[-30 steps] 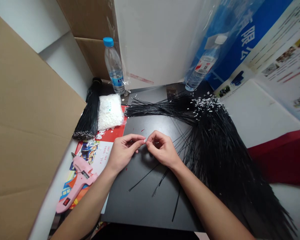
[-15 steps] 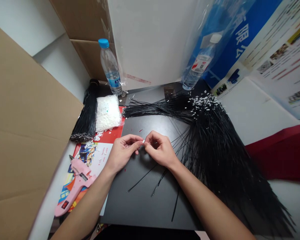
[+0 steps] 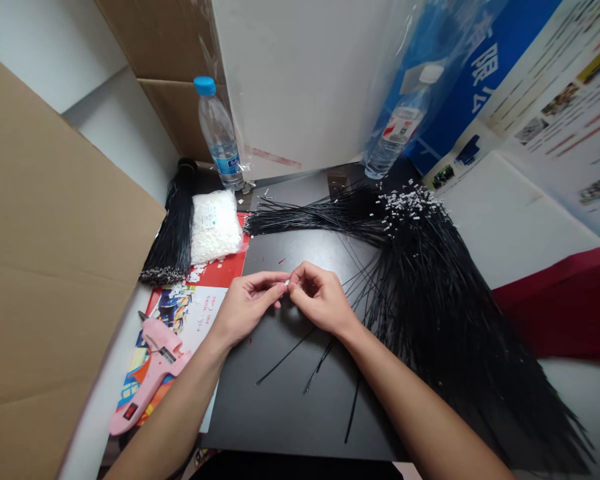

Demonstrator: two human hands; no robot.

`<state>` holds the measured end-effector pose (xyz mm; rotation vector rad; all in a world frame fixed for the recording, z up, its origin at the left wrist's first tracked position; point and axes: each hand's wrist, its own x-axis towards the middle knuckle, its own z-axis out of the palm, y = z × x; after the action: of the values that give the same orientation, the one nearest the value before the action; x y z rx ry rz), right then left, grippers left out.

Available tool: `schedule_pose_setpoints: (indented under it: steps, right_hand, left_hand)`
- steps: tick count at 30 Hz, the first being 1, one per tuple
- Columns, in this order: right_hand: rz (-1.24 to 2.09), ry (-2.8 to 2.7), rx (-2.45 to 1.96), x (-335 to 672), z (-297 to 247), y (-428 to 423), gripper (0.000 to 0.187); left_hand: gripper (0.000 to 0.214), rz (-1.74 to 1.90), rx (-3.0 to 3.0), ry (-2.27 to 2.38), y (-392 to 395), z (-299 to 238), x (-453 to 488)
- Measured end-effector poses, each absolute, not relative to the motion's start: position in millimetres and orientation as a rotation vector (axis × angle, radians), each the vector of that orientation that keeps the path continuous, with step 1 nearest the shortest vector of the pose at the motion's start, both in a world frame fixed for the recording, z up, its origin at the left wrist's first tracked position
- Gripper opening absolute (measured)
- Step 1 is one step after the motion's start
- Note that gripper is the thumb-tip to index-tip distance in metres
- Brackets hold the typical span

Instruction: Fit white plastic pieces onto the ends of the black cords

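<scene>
My left hand (image 3: 247,307) and my right hand (image 3: 320,300) meet over a black mat (image 3: 290,400), fingertips pinched together on a tiny white piece (image 3: 287,283). A thin black cord (image 3: 285,357) trails from under my right hand toward me across the mat. To the right lies a big heap of black cords with white tips (image 3: 430,293). Another loose bundle of black cords (image 3: 305,217) stretches across the back of the mat.
A pink glue gun (image 3: 150,377) lies at the left on a colourful printed sheet (image 3: 190,310). Behind it are a bag of white pieces (image 3: 214,225), a tied black cord bundle (image 3: 173,233) and two water bottles (image 3: 219,133) (image 3: 397,137). Cardboard (image 3: 55,267) walls the left side.
The hands stay pinched together at the same spot; only the view has shifted slightly.
</scene>
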<state>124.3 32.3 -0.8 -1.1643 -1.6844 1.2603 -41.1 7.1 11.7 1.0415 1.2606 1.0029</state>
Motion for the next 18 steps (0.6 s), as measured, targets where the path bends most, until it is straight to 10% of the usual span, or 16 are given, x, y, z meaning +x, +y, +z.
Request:
schedule_pose_setpoints:
  steps: [18]
  right_hand:
    - [1.234,-1.715,-1.204,123.4,1.5,32.3,0.011]
  left_hand:
    - [0.020,1.089,1.076,1.351,5.2,7.5,-37.3]
